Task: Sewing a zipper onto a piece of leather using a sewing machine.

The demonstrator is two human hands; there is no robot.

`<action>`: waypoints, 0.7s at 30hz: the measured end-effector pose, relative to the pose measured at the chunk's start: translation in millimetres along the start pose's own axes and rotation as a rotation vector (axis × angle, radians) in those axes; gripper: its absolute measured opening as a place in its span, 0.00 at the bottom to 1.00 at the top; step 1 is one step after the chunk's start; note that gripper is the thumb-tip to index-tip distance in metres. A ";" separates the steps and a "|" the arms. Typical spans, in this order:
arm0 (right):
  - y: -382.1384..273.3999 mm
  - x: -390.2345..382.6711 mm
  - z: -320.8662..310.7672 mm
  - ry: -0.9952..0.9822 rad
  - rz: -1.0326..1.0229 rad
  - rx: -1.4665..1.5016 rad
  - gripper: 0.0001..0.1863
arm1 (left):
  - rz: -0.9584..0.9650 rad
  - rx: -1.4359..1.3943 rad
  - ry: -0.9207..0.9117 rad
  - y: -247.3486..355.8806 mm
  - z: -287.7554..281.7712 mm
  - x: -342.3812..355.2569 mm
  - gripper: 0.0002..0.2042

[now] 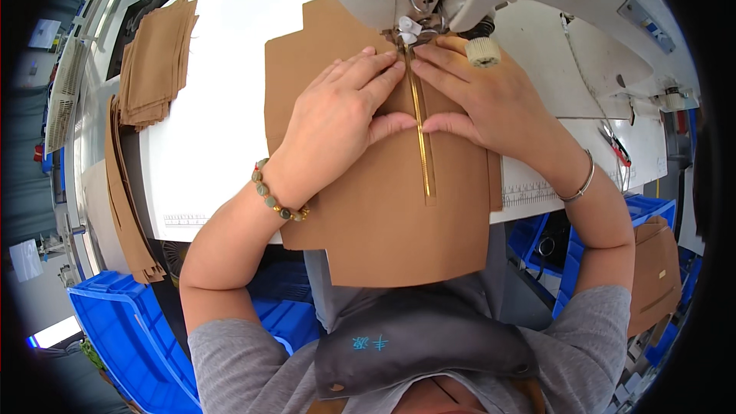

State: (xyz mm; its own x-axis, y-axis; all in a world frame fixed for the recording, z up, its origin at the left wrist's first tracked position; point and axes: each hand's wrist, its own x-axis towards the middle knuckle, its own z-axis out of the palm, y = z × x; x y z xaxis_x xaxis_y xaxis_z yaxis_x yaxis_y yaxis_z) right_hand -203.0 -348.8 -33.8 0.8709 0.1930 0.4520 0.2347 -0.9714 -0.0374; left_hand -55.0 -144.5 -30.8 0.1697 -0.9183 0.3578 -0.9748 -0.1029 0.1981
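Observation:
A tan brown panel (376, 222) lies across the white worktop, overhanging its front edge, with a narrow strip holding a gold zipper (423, 161) running vertically in it. The zipper's top end is under the presser foot (408, 35) of a white sewing machine (540, 46). My left hand (345, 103) rests flat on the panel left of the zipper, thumb stretched toward it, fingertips just below the foot. My right hand (491, 103) mirrors this on the right, thumb at the zipper's edge, some fingertips partly behind the machine's knob. Both hands press on the panel, fingers extended.
Stacked brown pieces (153, 61) and long brown strips (121, 176) lie at the left. Red-handled scissors (621, 155) are on the right of the worktop (207, 153). Blue crates (130, 337) stand below on both sides, with brown panels (652, 276) at the lower right.

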 end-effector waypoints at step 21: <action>-2.0 5.3 -1.4 0.052 0.069 -0.154 0.24 | -0.018 -0.031 0.029 -1.0 -0.6 -1.1 0.29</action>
State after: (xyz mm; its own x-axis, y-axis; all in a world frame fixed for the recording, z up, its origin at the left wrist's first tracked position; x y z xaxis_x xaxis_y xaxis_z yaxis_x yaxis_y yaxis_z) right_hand -199.5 -346.0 -30.1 0.8581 0.1220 0.4989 0.1032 -0.9925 0.0652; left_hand -54.1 -143.2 -30.8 0.1915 -0.9051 0.3798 -0.9666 -0.1067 0.2330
